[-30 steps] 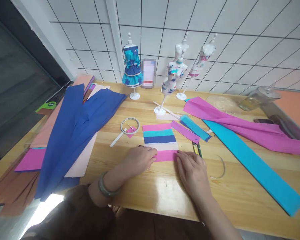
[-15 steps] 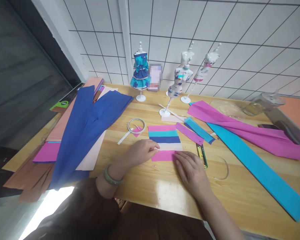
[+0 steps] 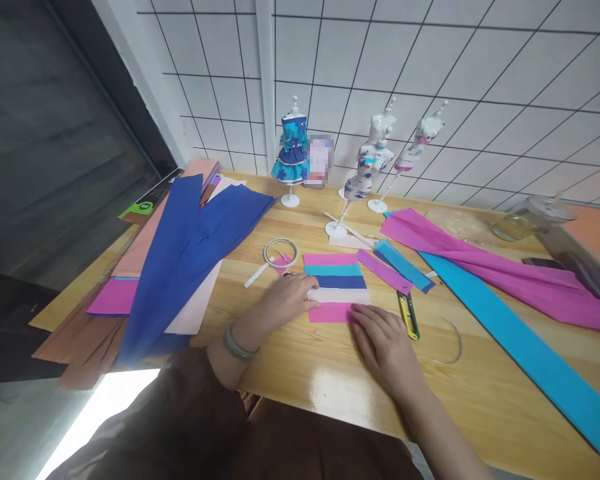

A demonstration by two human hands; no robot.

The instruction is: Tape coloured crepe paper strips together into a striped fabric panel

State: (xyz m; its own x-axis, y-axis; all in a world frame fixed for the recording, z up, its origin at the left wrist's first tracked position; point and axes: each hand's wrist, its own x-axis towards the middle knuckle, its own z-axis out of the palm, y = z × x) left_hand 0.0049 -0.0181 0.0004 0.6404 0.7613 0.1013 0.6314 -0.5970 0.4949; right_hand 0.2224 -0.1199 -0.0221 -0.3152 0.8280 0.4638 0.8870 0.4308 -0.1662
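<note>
"White wall tiles [image 3: 360,60] with dark joints, at the back. What carries the goods?"

"One glossy, pale wooden tabletop [image 3: 305,380]. Chief item on it: one rectangular panel of thin sheet [image 3: 335,282], striped pink, turquoise, dark blue, pale pink and magenta, lying between the two hands."

"Hands, itemised?"

"Left hand [image 3: 286,300], pale green bangle [image 3: 240,345] at the wrist: fingers bent, at the panel's left edge; whether they pinch it, cannot tell. Right hand [image 3: 384,340]: fingers side by side on the magenta stripe's right end; whether the thumb closes against them, cannot tell."

"Left of the panel?"

"One pale ring-shaped tape roll [image 3: 296,255], near. One large, creased blue sheet [image 3: 190,247], well apart."

"Right of the panel?"

"One purple-pink strip [image 3: 384,271], just beside. One narrow yellow and dark green tool [image 3: 409,319], near. One long, flat turquoise band [image 3: 515,347], well apart, a creased magenta sheet [image 3: 480,267] across its far end."

"Beyond the panel?"

"One small white dress form in a blue-and-turquoise tiered dress [image 3: 292,157], to the left; three further white dress forms [image 3: 361,180], to the right."
</note>
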